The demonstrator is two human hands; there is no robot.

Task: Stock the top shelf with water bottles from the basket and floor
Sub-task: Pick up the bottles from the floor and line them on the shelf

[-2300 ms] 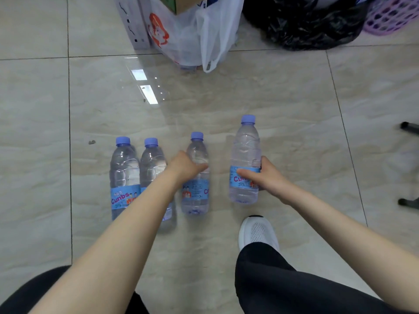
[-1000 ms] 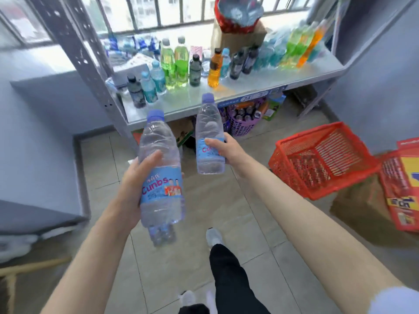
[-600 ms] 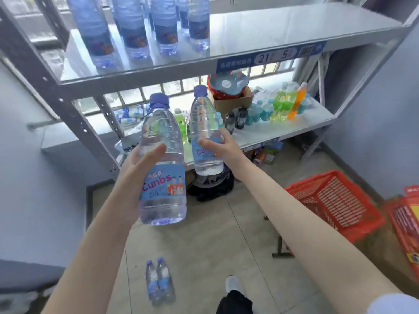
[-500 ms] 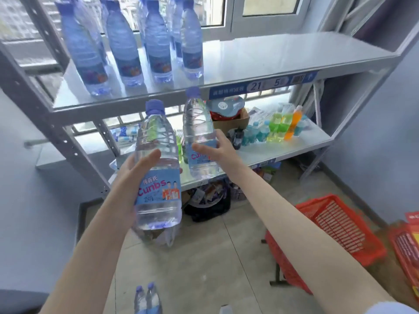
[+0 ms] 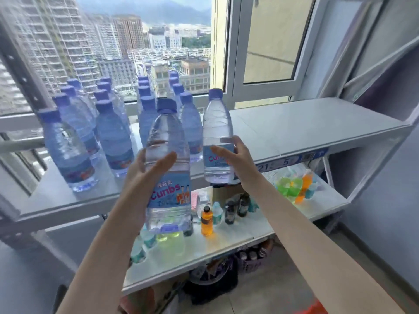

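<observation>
My left hand (image 5: 145,177) grips a clear water bottle (image 5: 169,177) with a blue cap and a blue "Cunbs" label, held upright in front of the top shelf's front edge. My right hand (image 5: 235,159) grips a second, like water bottle (image 5: 217,132), upright, its base level with the front lip of the grey top shelf (image 5: 306,123). Several stocked water bottles (image 5: 108,132) stand in rows on the left half of that shelf, just behind the two held ones. The floor bottles and most of the basket are out of view.
The top shelf's right half is bare metal. The lower shelf (image 5: 249,234) carries coloured drink bottles, among them an orange one (image 5: 206,220). A window lies behind the shelving, a grey upright post (image 5: 20,71) at left. An orange-red basket corner (image 5: 315,309) shows at the bottom.
Both hands lifted one bottle each off the floor and raised them past the lower shelf to top-shelf height. My view has risen from the floor to the top shelf and window.
</observation>
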